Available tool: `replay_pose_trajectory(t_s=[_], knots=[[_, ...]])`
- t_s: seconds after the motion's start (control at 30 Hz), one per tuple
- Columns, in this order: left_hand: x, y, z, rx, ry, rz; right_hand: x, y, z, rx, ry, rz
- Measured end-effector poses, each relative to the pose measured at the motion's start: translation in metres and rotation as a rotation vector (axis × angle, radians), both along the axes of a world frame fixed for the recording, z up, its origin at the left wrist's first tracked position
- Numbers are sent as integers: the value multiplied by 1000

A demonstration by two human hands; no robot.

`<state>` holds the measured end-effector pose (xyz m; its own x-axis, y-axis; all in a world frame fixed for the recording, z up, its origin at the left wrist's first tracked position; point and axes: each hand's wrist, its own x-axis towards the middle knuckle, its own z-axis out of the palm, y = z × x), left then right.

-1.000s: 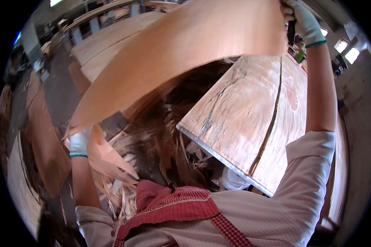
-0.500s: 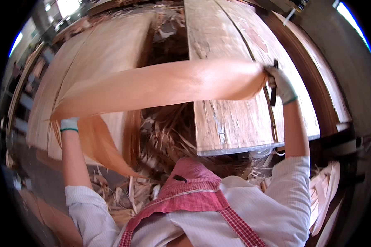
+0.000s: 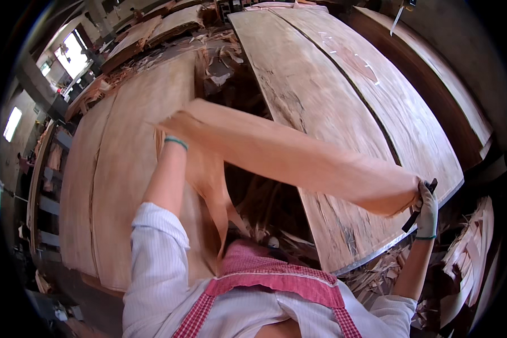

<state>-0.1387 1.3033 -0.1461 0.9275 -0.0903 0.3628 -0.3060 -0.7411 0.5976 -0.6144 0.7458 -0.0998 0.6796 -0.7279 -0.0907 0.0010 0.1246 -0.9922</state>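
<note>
A long, pale-brown strip of wood veneer [image 3: 287, 155] is stretched in the air between my hands, sloping down to the right. My gloved left hand [image 3: 176, 141] holds up its far-left end; only the green-edged cuff shows, and the fingers are behind the veneer. From there, more veneer hangs down toward my apron. My right hand [image 3: 428, 211], in a white glove, is closed on the right end of the strip. It also grips a narrow, dark, flat tool [image 3: 411, 221], whose exact kind I cannot make out. Beneath the strip lie two stacks of veneer sheets.
The left stack [image 3: 135, 141] and right stack [image 3: 343, 101] are parted by a dark gap with veneer scraps. Another stack [image 3: 439, 73] stands at the far right. Loose offcuts [image 3: 470, 253] pile beside my right arm. More sheets [image 3: 158, 31] lie at the back left.
My left hand has moved right and farther away, and my right hand has come nearer, lower and outward. The veneer strip now slants down to the right. My view has shifted too.
</note>
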Motion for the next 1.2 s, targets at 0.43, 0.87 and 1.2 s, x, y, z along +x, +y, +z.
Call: replay_pose_trajectory(t_s=[0.43, 0.87, 1.2], knots=[[333, -149, 95, -99, -174, -222, 124, 17, 15, -23, -191, -377], [617, -231, 181, -131, -384, -444, 439, 30, 20, 30, -243, -397], [599, -409, 206, 59, -508, -714, 246, -6, 27, -91, -109, -694]])
